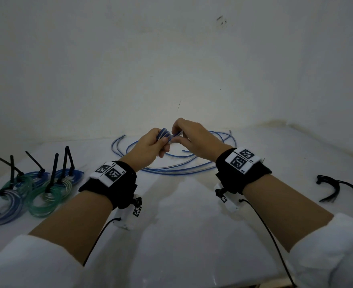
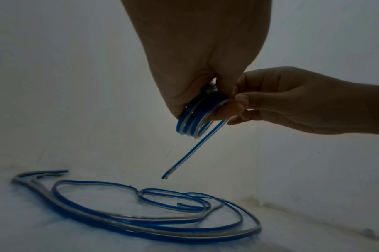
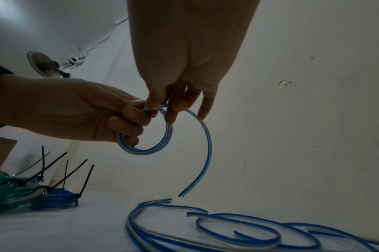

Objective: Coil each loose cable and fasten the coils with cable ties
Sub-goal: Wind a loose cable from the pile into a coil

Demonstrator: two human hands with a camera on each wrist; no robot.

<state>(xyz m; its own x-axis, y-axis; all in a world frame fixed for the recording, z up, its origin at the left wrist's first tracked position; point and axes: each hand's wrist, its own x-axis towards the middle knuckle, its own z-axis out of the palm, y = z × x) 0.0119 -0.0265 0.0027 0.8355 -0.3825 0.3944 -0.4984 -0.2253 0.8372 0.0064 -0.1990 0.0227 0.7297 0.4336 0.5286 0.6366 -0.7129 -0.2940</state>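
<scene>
My left hand (image 1: 150,145) grips a small coil of blue-and-clear cable (image 3: 149,146) above the table, its fingers curled through the loops. My right hand (image 1: 189,138) pinches the same cable just past the coil, where its last stretch (image 3: 205,153) arcs down to a free end hanging above the table. In the left wrist view the coil (image 2: 195,122) shows edge-on below the left hand (image 2: 197,81), with the right hand (image 2: 291,100) beside it. Several loose blue cables (image 1: 171,169) lie on the white table behind and under both hands.
Several tied blue and green coils (image 1: 32,190) with upright black cable ties (image 1: 55,171) sit at the left. A bunch of loose black cable ties (image 1: 337,190) lies at the right. A white wall (image 1: 171,59) stands close behind the table.
</scene>
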